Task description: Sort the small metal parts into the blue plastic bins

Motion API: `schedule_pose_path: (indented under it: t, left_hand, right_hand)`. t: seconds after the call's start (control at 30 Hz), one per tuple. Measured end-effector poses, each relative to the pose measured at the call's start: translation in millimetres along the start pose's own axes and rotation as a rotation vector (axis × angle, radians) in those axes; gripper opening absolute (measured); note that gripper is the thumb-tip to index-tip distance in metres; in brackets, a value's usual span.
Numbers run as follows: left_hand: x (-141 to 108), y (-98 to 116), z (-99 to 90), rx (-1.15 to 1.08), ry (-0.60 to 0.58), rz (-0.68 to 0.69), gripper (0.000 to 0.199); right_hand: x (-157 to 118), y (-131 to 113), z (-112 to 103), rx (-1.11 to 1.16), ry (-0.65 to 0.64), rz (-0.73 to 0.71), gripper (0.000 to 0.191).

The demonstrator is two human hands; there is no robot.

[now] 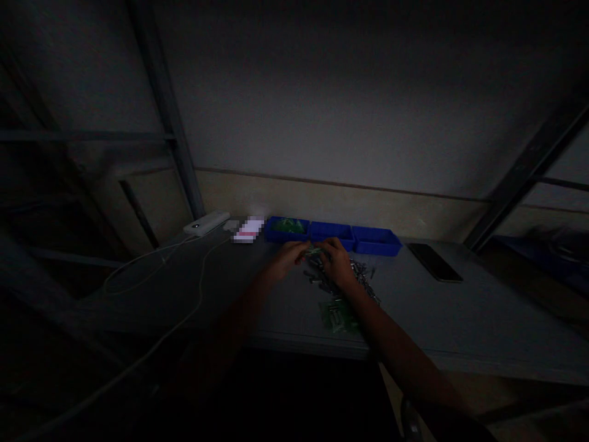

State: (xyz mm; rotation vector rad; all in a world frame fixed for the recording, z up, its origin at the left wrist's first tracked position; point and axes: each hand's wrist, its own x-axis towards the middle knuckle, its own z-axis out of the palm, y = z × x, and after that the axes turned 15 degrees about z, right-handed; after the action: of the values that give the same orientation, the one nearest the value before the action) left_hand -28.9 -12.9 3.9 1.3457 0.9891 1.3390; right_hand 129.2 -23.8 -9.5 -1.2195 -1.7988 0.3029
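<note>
My left hand (291,253) and my right hand (337,261) meet over the table, fingers bent and closed around a pale greenish small plastic bag (313,250) between them. Dim light blurs its details, and my fingers partly cover it. Under and beside my right hand spreads a loose pile of small metal pieces (363,279), which look like screws or bolts. Closer to the table's front edge lies a green plastic bag (335,316) with several metal pieces in or on it. My right forearm hides part of that bag's right side.
Behind my hands stand three blue bins: the left bin (271,236) holds green plastic, beside a middle bin (317,225) and a right bin (378,247). A dark phone (435,263) lies right. Leftward are a lit screen (248,229), a white power strip (207,223) and trailing cables (201,285).
</note>
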Motion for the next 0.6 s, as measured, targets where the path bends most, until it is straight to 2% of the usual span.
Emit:
schedule_pose_path:
  t: [0.1,0.2,0.27,0.33,0.43,0.6]
  left_hand:
    - [1,4,-7.4,0.183,0.034,0.169,0.011]
    - [7,11,-22.8,0.463,0.210,0.440,0.009]
    - [14,17,-34.4,0.677,0.256,0.560,0.012]
    - [22,20,-44.2,0.865,0.242,0.612,0.014]
    - [35,20,-52.3,1.027,0.166,0.639,0.017]
    - [49,10,-50.8,1.171,-0.001,0.630,0.021]
  right_hand:
    - [1,3,0,-0.024,0.036,0.001,0.035]
    - [4,5,-2,-0.006,0.124,0.061,0.023]
    - [6,6,-3,0.019,0.162,0.093,0.013]
    - [8,6,-4,0.049,0.176,0.108,0.008]
    - [8,4,-5,0.099,0.176,0.110,0.005]
    - [7,2,-5,0.139,0.164,0.116,0.004]
